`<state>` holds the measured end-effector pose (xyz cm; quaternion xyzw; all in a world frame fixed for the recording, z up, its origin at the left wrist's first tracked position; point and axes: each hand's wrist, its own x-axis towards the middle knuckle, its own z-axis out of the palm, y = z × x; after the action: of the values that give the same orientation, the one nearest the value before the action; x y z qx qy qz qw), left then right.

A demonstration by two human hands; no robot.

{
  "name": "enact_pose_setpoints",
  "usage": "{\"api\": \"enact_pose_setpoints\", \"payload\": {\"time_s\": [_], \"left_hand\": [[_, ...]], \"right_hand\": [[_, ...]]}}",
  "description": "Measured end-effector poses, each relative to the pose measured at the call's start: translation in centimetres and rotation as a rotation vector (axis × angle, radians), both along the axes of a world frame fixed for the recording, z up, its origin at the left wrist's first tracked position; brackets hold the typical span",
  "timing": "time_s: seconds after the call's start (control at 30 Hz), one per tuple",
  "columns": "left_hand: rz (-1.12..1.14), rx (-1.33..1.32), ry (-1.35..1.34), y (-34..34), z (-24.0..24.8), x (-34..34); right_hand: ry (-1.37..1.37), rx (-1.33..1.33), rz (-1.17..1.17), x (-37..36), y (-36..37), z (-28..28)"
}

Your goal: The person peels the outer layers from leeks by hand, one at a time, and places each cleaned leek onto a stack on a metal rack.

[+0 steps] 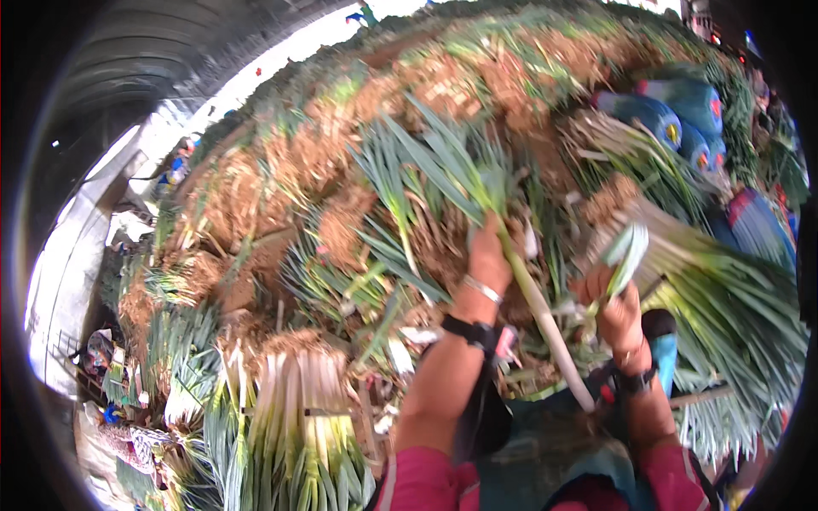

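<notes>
A long leek (547,322) slants across in front of me, its green leaves fanned out at the far end and its pale stem pointing down toward my lap. My left hand (489,258) is closed around it just below the leaves. To the right, my right hand (615,308) is closed on a loose leek leaf (629,255), which curls up above the fingers, apart from the stem. Beyond my left hand, another leek (394,192) lies among dry roots and trimmings.
Bundled leeks (302,409) lie at the near left, and a large leek bundle (711,264) spreads out on the right. Several blue wrapped bundles (686,111) sit at the far right. Heaps of leeks with brown roots (256,192) cover the far ground. A teal apron (554,451) covers my lap.
</notes>
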<state>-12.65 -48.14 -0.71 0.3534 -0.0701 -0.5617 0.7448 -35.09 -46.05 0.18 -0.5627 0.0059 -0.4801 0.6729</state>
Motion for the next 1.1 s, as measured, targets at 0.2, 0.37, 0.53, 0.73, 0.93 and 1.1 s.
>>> {"api": "enact_pose_setpoints", "payload": {"time_s": [0.2, 0.37, 0.53, 0.73, 0.93, 1.1], "left_hand": [[-0.019, -0.431, -0.097, 3.4, 1.6, 6.2], [0.033, -0.567, -0.234, 5.3, 2.2, 9.5], [0.002, -0.616, -0.247, 6.6, 2.9, 11.5], [-0.219, -0.887, 0.018, 6.6, 2.9, 11.3], [-0.278, -0.838, 0.02, 5.2, 3.7, 8.0], [-0.276, -0.801, -0.078, 4.0, 4.1, 6.1]], "right_hand": [[0.257, 0.369, 0.55, -1.9, 0.7, 0.2], [1.241, -0.145, 0.338, -4.8, 1.4, -7.3], [1.644, -0.705, 0.507, -9.9, 2.4, -22.9], [1.558, -0.682, 0.116, -9.2, 0.3, -19.2], [0.826, -0.4, -0.183, 0.1, 2.6, -3.2], [0.748, -0.53, -0.164, 2.5, 2.4, -4.8]]}}
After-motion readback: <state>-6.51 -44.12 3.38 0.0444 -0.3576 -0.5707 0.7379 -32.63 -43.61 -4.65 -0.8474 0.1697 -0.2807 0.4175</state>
